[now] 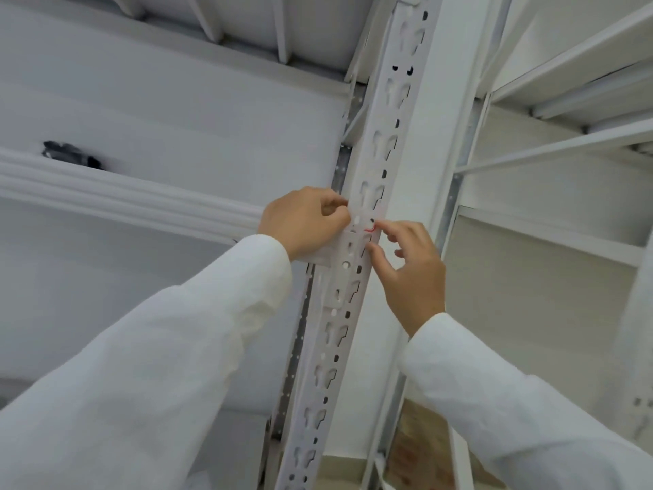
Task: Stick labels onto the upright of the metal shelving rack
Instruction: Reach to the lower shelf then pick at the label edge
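A white perforated metal upright (pixel 383 143) of the shelving rack runs from bottom centre to the top of the view. A small translucent white label (pixel 360 226) with a red mark lies across the upright at mid-height. My left hand (pixel 304 221) pinches the label's left end against the upright's left edge. My right hand (pixel 410 267) touches the label's right end with thumb and forefinger, its other fingers spread. Both arms wear white sleeves.
A white shelf beam (pixel 123 196) meets the upright from the left, under my left hand. Another shelf deck (pixel 247 30) sits above. More white shelves and braces (pixel 565 146) stand to the right. A dark object (pixel 70 153) rests on the left shelf.
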Demonstrator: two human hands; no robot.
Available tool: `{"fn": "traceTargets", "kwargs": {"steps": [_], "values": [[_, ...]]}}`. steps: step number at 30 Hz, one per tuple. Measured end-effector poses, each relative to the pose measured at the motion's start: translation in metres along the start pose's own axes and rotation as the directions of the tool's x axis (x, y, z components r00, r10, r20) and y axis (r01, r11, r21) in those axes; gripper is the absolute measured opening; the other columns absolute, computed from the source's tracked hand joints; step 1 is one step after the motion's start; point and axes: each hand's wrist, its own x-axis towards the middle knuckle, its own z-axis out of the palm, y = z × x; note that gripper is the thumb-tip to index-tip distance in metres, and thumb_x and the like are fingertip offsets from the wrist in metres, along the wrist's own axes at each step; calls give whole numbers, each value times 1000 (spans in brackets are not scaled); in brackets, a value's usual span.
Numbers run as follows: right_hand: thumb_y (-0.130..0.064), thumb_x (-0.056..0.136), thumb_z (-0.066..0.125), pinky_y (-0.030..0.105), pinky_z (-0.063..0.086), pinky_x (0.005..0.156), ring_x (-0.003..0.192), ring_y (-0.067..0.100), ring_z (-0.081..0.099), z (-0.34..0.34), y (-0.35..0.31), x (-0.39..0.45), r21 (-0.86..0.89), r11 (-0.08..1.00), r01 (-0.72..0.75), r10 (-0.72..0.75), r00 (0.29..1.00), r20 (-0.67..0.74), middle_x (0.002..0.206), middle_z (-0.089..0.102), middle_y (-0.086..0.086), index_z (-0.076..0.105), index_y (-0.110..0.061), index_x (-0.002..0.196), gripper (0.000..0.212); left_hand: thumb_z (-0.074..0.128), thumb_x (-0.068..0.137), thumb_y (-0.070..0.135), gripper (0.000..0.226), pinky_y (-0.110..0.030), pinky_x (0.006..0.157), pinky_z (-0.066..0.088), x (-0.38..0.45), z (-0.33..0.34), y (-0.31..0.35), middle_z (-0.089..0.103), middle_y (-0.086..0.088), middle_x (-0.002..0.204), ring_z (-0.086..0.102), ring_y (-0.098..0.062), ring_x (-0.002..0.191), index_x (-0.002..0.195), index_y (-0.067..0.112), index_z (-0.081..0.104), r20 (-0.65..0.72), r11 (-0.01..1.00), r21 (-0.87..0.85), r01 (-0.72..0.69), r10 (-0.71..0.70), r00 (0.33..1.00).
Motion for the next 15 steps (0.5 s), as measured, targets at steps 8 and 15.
{"fn": "traceTargets", "kwargs": {"steps": [8,15], "values": [[-20,86,63,25,46,75,91,12,55,2,-6,4,-2,1000,-28,28,999,-34,96,61,-4,65,-17,96,11,46,89,40,32,-24,79,34,-3,-3,3,69,14,113,58,-11,109,116,38,62,25,1000,8,20,-20,999],[-20,86,63,23,42,69,81,15,53,10,-9,-6,4,996,-87,87,996,-3,83,52,-7,64,-15,79,8,47,89,38,32,-25,81,36,-5,-4,6,69,12,115,58,-11,111,117,37,62,38,999,-1,32,-32,999]]}}
